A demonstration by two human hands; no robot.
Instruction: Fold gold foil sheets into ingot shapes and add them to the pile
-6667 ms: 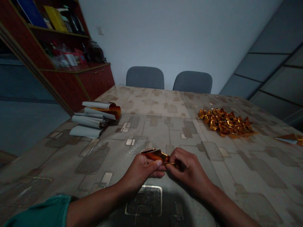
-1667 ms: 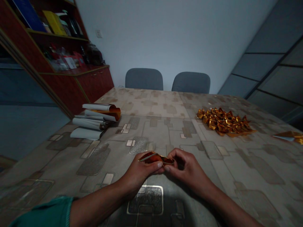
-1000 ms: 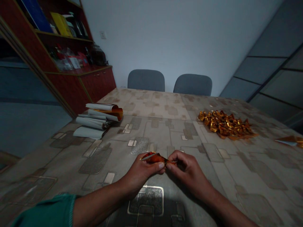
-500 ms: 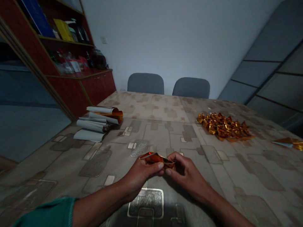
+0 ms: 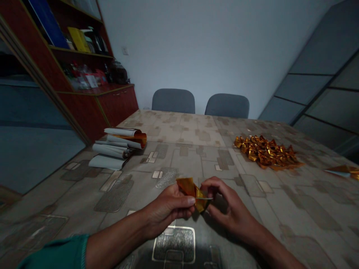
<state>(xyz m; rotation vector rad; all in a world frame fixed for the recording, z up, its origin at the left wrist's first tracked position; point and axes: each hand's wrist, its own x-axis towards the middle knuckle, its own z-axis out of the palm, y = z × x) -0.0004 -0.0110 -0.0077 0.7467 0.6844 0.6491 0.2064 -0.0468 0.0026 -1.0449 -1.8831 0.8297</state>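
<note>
A folded piece of gold foil paper is held above the table near its front edge. My left hand pinches its left side, thumb on top. At the right side of the foil is my right hand, thumb and forefinger apart around its edge; whether the fingertips touch it is unclear. Many folded gold foil pieces sit in a cluster at the right. On the left lies a stack of folded sheets, pale outside and gold inside.
The patterned tablecloth covers the table. Another gold foil piece lies at the far right. Two grey chairs stand behind the table. A red cabinet with shelved items is at the back left.
The foil has turned in my left hand, so its gold side and a raised flap now show. My right thumb and forefinger have spread apart. The view has shifted slightly.
</note>
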